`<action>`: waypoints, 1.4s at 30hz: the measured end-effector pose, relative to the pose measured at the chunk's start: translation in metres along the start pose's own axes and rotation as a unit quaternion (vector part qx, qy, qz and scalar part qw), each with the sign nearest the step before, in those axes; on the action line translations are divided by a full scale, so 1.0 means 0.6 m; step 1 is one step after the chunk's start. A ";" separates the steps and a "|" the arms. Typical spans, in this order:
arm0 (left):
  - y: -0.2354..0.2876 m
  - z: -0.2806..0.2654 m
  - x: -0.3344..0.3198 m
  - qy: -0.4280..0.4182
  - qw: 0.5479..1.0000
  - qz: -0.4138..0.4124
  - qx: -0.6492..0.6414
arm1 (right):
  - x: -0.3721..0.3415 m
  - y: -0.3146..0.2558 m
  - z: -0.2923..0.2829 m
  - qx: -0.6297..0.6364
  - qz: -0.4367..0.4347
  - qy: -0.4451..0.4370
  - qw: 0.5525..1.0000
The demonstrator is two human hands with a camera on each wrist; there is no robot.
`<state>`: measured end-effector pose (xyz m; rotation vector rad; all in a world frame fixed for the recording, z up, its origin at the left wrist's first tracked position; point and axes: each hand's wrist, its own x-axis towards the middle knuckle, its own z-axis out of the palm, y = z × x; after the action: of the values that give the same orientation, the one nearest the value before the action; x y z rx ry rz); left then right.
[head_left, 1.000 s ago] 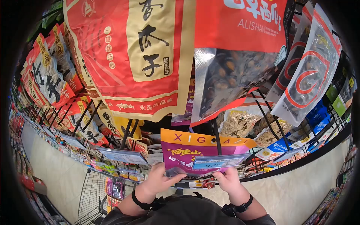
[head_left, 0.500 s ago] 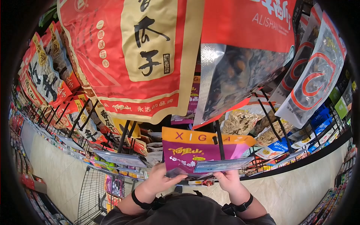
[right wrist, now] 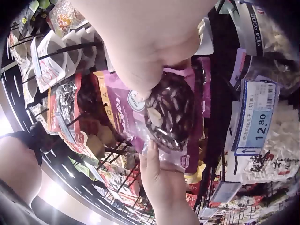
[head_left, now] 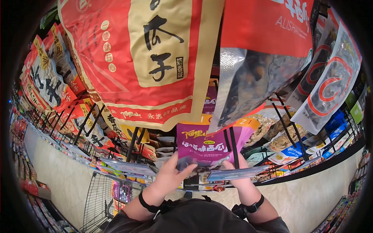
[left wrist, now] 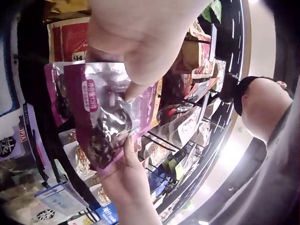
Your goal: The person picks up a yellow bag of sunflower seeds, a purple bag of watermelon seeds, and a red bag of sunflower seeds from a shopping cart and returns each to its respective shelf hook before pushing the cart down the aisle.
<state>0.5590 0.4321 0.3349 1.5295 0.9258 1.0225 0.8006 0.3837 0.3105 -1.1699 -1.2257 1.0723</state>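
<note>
Both hands hold a purple bag of dark seeds [head_left: 200,144] by its lower sides, with thumbs on the front face. My left hand [head_left: 171,174] grips the lower left corner. Opposite it, my right hand [head_left: 237,169] pinches the lower right side, partly covered by a price tag [head_left: 237,173]. The bag's orange top is partly hidden behind a hanging red bag [head_left: 260,29]. A black hook prong [head_left: 234,147] crosses in front of the purple bag. In the right wrist view, dark seeds [right wrist: 171,110] show through its clear window.
A large red and gold bag [head_left: 155,97] hangs above to the left. Clear pouches with red rings [head_left: 330,85] hang at the right. More prongs and price tags line the rack. A wire shopping cart [head_left: 91,198] stands on the floor at lower left.
Both hands have moved forward and up with the purple bag, further into the rack. Its orange top has slipped behind the red bag, and the price tag now covers the right hand instead of the bag.
</note>
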 end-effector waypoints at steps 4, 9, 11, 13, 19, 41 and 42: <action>-0.022 -0.007 0.038 0.028 0.997 0.049 0.047 | 0.042 -0.020 0.016 0.013 -0.046 0.020 0.999; -0.023 -0.023 0.095 0.031 0.997 0.062 0.026 | 0.089 -0.021 0.034 -0.031 -0.026 0.064 0.997; -0.034 -0.028 0.120 0.034 0.993 0.089 0.069 | 0.104 -0.029 0.048 -0.034 -0.062 0.111 0.991; -0.035 -0.029 0.136 0.030 0.987 0.112 0.110 | 0.114 -0.033 0.056 -0.039 -0.063 0.139 0.988; -0.003 -0.023 0.138 -0.013 0.978 0.059 0.201 | 0.124 -0.014 0.054 -0.042 -0.054 0.199 0.978; 0.239 -0.035 -0.295 0.280 0.715 0.618 0.170 | -0.156 -0.021 -0.089 0.053 0.026 0.008 0.998; 0.253 -0.029 -0.326 0.293 0.649 0.665 0.226 | -0.177 -0.019 -0.100 0.044 0.035 -0.001 0.998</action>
<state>0.4841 0.2298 0.4575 2.4008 0.2664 2.6084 0.8538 0.2734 0.3107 -1.1518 -1.1351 1.1665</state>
